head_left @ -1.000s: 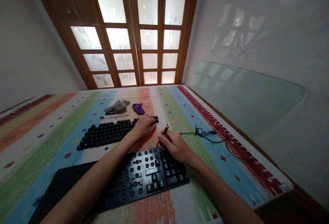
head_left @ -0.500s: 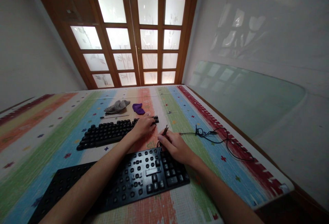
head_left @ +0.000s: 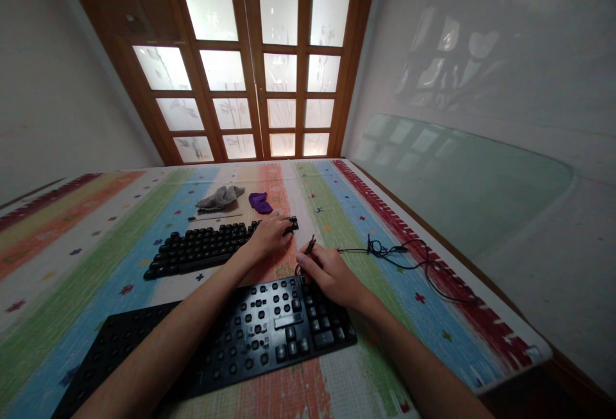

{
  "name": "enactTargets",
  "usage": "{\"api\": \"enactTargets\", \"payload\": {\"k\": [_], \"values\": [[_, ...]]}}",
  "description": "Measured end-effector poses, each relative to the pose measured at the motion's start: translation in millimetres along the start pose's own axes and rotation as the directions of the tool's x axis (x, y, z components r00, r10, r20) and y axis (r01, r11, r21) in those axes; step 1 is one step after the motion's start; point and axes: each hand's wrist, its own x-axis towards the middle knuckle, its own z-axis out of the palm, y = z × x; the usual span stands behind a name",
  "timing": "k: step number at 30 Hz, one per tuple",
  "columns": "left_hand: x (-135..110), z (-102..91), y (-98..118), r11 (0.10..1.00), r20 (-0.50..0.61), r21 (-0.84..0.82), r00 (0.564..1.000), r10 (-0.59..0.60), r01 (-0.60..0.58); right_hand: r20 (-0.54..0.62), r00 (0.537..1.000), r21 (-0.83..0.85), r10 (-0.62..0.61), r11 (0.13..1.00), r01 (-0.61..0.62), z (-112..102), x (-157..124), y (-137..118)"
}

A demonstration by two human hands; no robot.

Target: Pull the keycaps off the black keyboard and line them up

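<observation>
A black keyboard [head_left: 221,367] lies at the front, with most of its keys bare and keycaps still on at its right end. Behind it, loose black keycaps [head_left: 192,249] sit in rows laid out like a keyboard. My left hand [head_left: 273,236] reaches over the right end of these rows, fingers bent down and closed around a dark keycap, mostly hidden by the fingers. Above the keyboard's upper right edge, my right hand [head_left: 332,274] is closed on a small dark keycap puller [head_left: 310,244], its thin wire loop hanging below the fingers.
A grey cloth [head_left: 220,197] and a purple cloth [head_left: 260,203] lie farther back, with a thin stick [head_left: 214,217] in front of the grey one. A black cable [head_left: 409,255] curls on the striped tablecloth [head_left: 360,213] at right. A wall [head_left: 529,213] borders the table.
Hardly anything differs. Both hands stay in the same places, and the whole view has shifted very slightly.
</observation>
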Motion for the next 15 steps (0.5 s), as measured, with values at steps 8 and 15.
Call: {"api": "enactTargets", "payload": {"k": [8,15], "values": [[-18.1,-16.5,-3.2,0.999,-0.063,-0.014,0.997,-0.043,0.042,-0.009,0.997,0.105,0.083,0.991,-0.081,-5.7,0.9,-1.2],[-71.5,-34.2,11.8,0.998,-0.041,-0.061,0.999,-0.011,0.009,0.059,0.998,0.038,0.033,0.999,-0.035,-5.3,-0.1,-1.9]]}}
